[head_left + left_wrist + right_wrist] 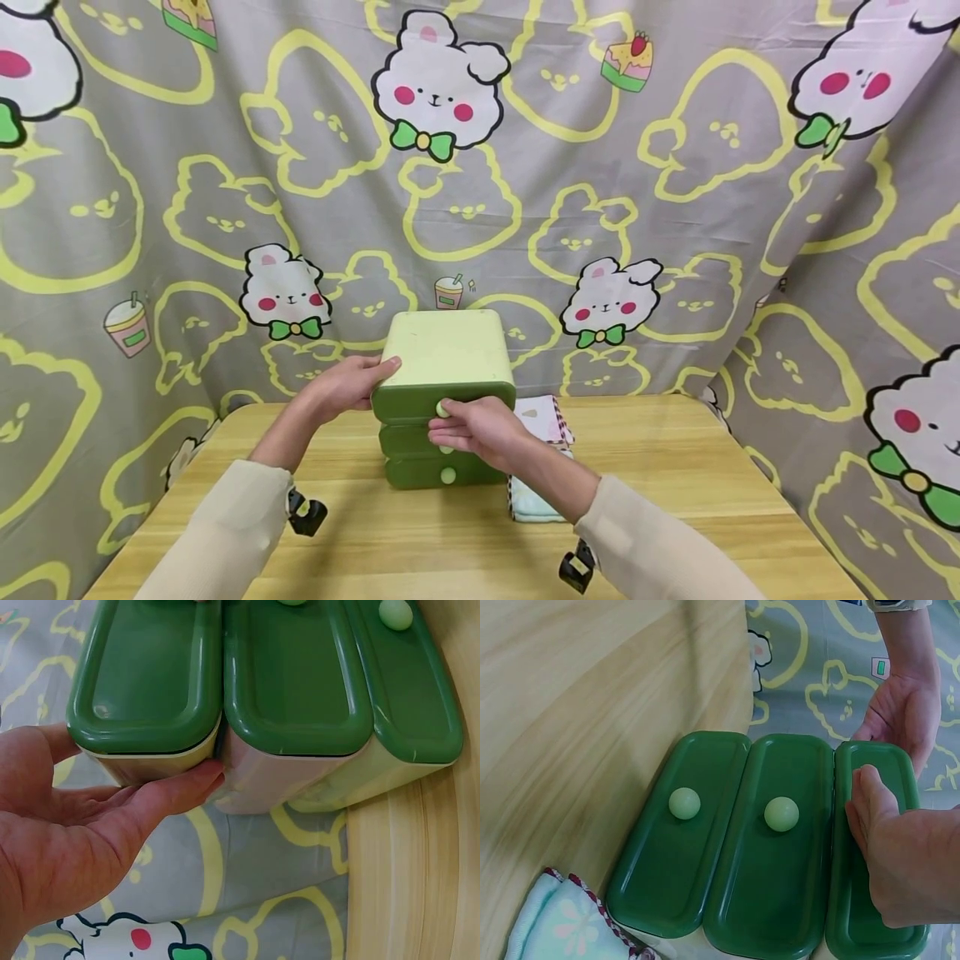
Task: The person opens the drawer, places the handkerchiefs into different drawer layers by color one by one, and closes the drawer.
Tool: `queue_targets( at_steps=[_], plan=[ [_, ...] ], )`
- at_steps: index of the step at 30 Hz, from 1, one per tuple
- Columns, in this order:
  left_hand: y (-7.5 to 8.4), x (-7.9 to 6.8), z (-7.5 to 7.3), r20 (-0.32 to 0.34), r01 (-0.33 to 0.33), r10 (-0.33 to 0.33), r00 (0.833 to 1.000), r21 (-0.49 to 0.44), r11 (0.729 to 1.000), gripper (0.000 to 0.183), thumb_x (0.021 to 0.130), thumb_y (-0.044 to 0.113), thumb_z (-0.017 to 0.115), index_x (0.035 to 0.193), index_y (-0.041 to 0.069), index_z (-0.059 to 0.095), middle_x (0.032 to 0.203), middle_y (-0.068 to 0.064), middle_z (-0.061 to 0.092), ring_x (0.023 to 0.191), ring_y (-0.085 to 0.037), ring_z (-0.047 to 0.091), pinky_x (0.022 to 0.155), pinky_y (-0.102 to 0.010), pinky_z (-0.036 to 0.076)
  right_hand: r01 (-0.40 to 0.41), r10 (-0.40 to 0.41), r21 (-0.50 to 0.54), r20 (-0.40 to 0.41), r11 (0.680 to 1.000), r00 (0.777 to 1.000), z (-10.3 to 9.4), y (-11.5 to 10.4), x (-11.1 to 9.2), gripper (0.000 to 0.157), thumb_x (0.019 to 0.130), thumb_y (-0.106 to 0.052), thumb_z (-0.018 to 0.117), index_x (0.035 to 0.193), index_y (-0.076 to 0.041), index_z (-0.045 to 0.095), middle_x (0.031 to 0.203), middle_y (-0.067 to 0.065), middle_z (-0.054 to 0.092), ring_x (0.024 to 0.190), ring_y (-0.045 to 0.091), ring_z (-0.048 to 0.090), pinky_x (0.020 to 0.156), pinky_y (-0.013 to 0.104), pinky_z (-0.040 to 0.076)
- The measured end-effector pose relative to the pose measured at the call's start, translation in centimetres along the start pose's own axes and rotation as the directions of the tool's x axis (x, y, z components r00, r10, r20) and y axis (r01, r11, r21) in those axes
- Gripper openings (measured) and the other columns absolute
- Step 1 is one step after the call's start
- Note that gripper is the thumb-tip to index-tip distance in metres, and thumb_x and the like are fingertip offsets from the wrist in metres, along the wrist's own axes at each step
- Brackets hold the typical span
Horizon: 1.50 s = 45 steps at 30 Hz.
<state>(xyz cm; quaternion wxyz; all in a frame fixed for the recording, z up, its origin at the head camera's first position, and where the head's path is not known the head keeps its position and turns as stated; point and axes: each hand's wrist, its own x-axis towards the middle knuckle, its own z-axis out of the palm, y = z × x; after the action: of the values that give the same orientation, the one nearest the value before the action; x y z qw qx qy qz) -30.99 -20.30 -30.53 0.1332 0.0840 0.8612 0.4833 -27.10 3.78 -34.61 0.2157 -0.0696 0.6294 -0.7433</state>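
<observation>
A small three-drawer cabinet (450, 350) with a pale yellow-green top and dark green drawer fronts stands on the table. My left hand (345, 387) grips its upper left side, thumb on the top edge and fingers against the side wall, as the left wrist view also shows. At the top drawer front (885, 941), my right hand (483, 429) pinches the round pale green knob (442, 408) between thumb and index finger. In the right wrist view this hand hides that knob, while the middle knob (781, 814) and bottom knob (684, 803) show plainly.
Folded cloths lie right of the cabinet: a light blue one (536, 502) nearer me and a white one with a checked edge (542, 419) behind. The wooden table (660, 483) reaches back to a grey patterned curtain (465, 225), which also hangs along both sides.
</observation>
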Motion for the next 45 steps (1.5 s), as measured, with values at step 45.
queue_targets(
  at_steps=[45],
  plan=[
    [0.0, -0.2, 0.4, -0.037, -0.005, 0.006, 0.999, 0.029, 1.000, 0.066, 0.109, 0.049, 0.040, 0.155, 0.002, 0.040, 0.125, -0.016, 0.068, 0.114, -0.021, 0.066, 0.106, -0.049, 0.050, -0.060, 0.058, -0.173, -0.012, 0.983, 0.998, -1.4, 4.9, -0.3, 0.040, 0.104, -0.021, 0.058, 0.116, 0.017, 0.061, 0.105, 0.027, 0.070, 0.085, 0.024, 0.074, 0.084, 0.038, 0.062]
  ],
)
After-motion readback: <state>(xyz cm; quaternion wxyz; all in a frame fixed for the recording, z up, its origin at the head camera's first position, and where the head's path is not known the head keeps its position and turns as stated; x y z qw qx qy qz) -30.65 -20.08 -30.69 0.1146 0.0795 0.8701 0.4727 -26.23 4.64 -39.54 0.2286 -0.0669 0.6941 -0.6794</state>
